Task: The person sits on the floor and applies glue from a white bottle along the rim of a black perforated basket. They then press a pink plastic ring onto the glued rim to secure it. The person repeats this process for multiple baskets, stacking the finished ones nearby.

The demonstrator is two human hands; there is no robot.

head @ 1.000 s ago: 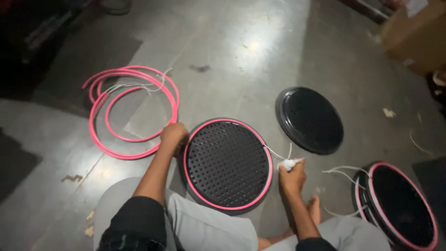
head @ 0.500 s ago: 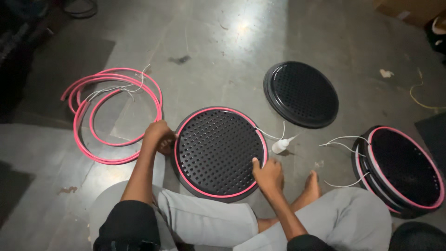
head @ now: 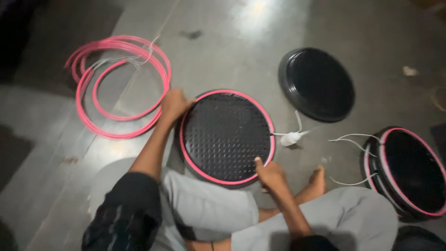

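While lying loose toward the floor's left edge, coiled pink rubber rings point(head: 121, 88); left hand point(head: 174, 104) curled on round black studded pink-rimmed disc point(head: 226, 135) mid-floor; right hand point(head: 270, 174) pressing its near rim, thumb out; stacked rimmed discs point(head: 409, 172) at right edge.

1. Your single head camera looks steeply down from above your seated body onto the grey floor point(head: 241, 42).
2. It faces forward and down: your knees fill the bottom edge, and the floor runs away toward the top.
3. The view is close, with your left hand point(head: 174, 104) and right hand point(head: 269, 174) at arm's reach around the studded black disc point(head: 225, 135) at centre.
4. No second view shares the scene.
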